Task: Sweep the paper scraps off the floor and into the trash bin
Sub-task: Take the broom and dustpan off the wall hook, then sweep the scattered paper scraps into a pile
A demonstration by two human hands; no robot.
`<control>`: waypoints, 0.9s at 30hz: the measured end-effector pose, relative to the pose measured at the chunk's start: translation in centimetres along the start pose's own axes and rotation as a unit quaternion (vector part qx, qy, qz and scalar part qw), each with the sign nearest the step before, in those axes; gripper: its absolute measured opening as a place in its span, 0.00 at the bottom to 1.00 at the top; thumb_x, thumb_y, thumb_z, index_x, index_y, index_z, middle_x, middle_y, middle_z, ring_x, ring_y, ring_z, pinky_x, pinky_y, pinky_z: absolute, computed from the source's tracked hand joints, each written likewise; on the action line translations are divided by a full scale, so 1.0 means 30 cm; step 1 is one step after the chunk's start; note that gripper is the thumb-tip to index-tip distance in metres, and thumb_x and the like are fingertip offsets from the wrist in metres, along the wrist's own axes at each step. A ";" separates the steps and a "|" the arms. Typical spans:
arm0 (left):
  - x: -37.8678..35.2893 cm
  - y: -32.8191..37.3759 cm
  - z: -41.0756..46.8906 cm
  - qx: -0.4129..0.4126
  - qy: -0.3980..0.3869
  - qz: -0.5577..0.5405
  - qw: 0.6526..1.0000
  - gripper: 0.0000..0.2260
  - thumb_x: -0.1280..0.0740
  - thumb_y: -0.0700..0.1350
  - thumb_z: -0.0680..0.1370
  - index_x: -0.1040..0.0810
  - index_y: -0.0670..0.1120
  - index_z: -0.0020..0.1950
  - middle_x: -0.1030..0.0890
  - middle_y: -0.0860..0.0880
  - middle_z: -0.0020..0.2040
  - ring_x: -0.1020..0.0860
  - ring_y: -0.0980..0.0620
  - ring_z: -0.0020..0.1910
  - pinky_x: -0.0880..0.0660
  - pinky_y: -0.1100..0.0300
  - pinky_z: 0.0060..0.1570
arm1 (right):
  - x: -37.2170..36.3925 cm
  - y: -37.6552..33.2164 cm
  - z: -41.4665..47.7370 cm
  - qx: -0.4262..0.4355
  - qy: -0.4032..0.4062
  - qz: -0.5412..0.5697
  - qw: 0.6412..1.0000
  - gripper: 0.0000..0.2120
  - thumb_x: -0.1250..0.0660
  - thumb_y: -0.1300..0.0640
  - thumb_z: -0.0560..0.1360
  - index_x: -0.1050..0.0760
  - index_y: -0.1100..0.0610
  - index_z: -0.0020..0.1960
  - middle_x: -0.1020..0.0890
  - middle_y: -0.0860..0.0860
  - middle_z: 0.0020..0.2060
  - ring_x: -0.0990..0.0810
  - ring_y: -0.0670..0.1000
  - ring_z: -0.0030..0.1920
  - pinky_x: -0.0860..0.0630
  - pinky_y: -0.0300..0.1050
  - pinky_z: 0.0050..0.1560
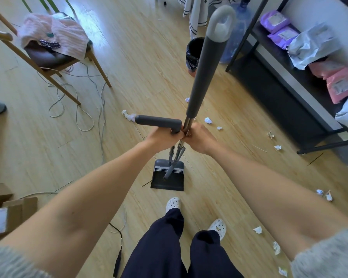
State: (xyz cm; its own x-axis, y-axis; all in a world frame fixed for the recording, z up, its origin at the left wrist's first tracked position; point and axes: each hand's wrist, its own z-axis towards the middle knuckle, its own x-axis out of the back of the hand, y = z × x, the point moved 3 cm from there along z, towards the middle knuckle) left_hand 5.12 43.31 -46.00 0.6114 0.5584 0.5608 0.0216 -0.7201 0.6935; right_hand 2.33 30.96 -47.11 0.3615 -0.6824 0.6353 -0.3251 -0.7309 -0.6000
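A dark grey dustpan (167,180) stands on the wooden floor in front of my feet, with the broom clipped upright in it. My left hand (163,139) grips the dustpan's pole just under its sideways grey handle (157,121). My right hand (201,139) is closed around the broom's metal pole below its long grey grip (206,65). Both hands touch. Crumpled white paper scraps lie about: one cluster (128,115) left of the handle, some (208,120) right of the broom, more (324,194) at the right. A bin with a black liner (193,54) stands beyond the broom.
A wooden chair (54,57) with a pink cloth stands at the back left, with loose cables (82,109) on the floor under it. A dark shelf rack (301,91) with bags runs along the right. A blue water jug (237,33) stands behind the bin. Cardboard boxes (6,213) sit at the left.
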 end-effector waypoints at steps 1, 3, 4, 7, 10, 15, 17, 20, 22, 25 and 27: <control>-0.002 -0.003 0.002 0.000 -0.005 0.006 1.000 0.07 0.37 0.46 0.78 0.23 0.44 0.49 0.18 0.37 0.46 0.22 0.44 0.41 0.24 0.50 0.42 | 0.002 0.001 -0.001 -0.001 -0.002 0.003 1.000 0.08 0.35 0.52 0.75 0.21 0.55 0.49 0.20 0.57 0.45 0.22 0.58 0.44 0.28 0.50 0.39; -0.004 -0.003 0.003 0.000 -0.016 0.018 1.000 0.09 0.38 0.46 0.78 0.22 0.42 0.50 0.18 0.37 0.45 0.22 0.43 0.41 0.25 0.52 0.40 | 0.006 -0.001 -0.006 0.003 -0.006 0.006 1.000 0.08 0.35 0.52 0.75 0.21 0.55 0.50 0.19 0.57 0.45 0.21 0.59 0.45 0.26 0.51 0.41; -0.005 0.001 0.002 -0.002 -0.020 0.026 0.999 0.09 0.38 0.46 0.78 0.23 0.42 0.49 0.19 0.38 0.44 0.22 0.44 0.41 0.26 0.53 0.38 | 0.006 0.000 -0.009 0.003 -0.007 0.006 1.000 0.08 0.35 0.52 0.75 0.21 0.55 0.50 0.19 0.57 0.46 0.21 0.59 0.46 0.25 0.52 0.42; -0.003 0.006 0.005 -0.005 -0.023 0.039 0.999 0.06 0.37 0.47 0.79 0.25 0.45 0.46 0.22 0.42 0.40 0.25 0.48 0.39 0.29 0.57 0.35 | 0.006 0.002 -0.017 0.000 -0.003 0.007 1.000 0.09 0.35 0.51 0.76 0.22 0.55 0.51 0.19 0.57 0.45 0.21 0.57 0.45 0.26 0.50 0.41; -0.008 0.000 0.012 -0.017 -0.020 0.043 0.999 0.06 0.37 0.49 0.78 0.26 0.46 0.46 0.21 0.44 0.40 0.23 0.48 0.39 0.26 0.54 0.37 | 0.002 0.007 -0.021 0.000 0.000 0.006 1.000 0.08 0.35 0.52 0.76 0.22 0.55 0.49 0.19 0.56 0.44 0.23 0.55 0.41 0.30 0.44 0.36; 0.010 -0.031 0.011 0.000 -0.031 0.038 0.999 0.14 0.36 0.54 0.77 0.31 0.43 0.44 0.27 0.51 0.31 0.29 0.54 0.31 0.30 0.60 0.34 | 0.033 0.037 -0.045 -0.007 0.040 0.060 0.997 0.08 0.35 0.55 0.75 0.21 0.59 0.44 0.19 0.54 0.41 0.22 0.54 0.42 0.26 0.50 0.44; 0.014 -0.026 0.019 0.011 -0.041 0.042 0.998 0.15 0.35 0.54 0.77 0.29 0.41 0.45 0.26 0.53 0.32 0.28 0.56 0.31 0.30 0.61 0.35 | 0.055 0.045 -0.051 -0.010 0.038 0.055 0.998 0.08 0.35 0.57 0.75 0.20 0.60 0.47 0.18 0.55 0.44 0.20 0.55 0.46 0.23 0.52 0.50; -0.005 0.002 0.022 0.010 -0.034 0.046 0.998 0.11 0.34 0.53 0.77 0.30 0.46 0.44 0.26 0.53 0.32 0.28 0.56 0.31 0.32 0.63 0.33 | 0.070 0.041 -0.064 -0.009 0.027 0.027 0.999 0.08 0.35 0.58 0.74 0.20 0.60 0.48 0.18 0.56 0.45 0.20 0.56 0.48 0.22 0.53 0.52; -0.022 0.017 0.016 -0.005 -0.033 0.064 0.997 0.10 0.35 0.51 0.77 0.28 0.45 0.46 0.26 0.52 0.33 0.26 0.52 0.35 0.33 0.64 0.31 | 0.069 0.044 -0.076 -0.013 0.011 0.001 1.000 0.06 0.36 0.58 0.74 0.22 0.59 0.47 0.20 0.55 0.43 0.20 0.57 0.47 0.24 0.52 0.49; -0.023 0.024 0.000 -0.015 -0.003 0.084 0.996 0.14 0.33 0.49 0.77 0.25 0.40 0.56 0.25 0.48 0.41 0.27 0.50 0.42 0.33 0.63 0.33 | 0.076 0.065 -0.101 -0.027 -0.002 -0.017 0.999 0.06 0.36 0.56 0.73 0.23 0.57 0.46 0.19 0.54 0.46 0.20 0.58 0.48 0.22 0.53 0.50; -0.020 0.011 -0.006 0.016 0.023 0.081 0.996 0.14 0.33 0.49 0.77 0.24 0.39 0.54 0.25 0.48 0.39 0.27 0.49 0.41 0.36 0.64 0.30 | 0.083 0.084 -0.120 -0.045 -0.007 -0.029 0.999 0.07 0.36 0.56 0.72 0.23 0.56 0.48 0.18 0.54 0.48 0.20 0.58 0.49 0.22 0.54 0.51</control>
State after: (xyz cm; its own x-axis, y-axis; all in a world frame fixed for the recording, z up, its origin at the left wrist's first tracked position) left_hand 4.62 42.82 -46.04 0.5726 0.4513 0.6845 -0.0487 -0.8147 0.5779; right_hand -0.73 27.37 -45.29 0.3938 -0.6389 0.6609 -0.3794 -0.7679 -0.5162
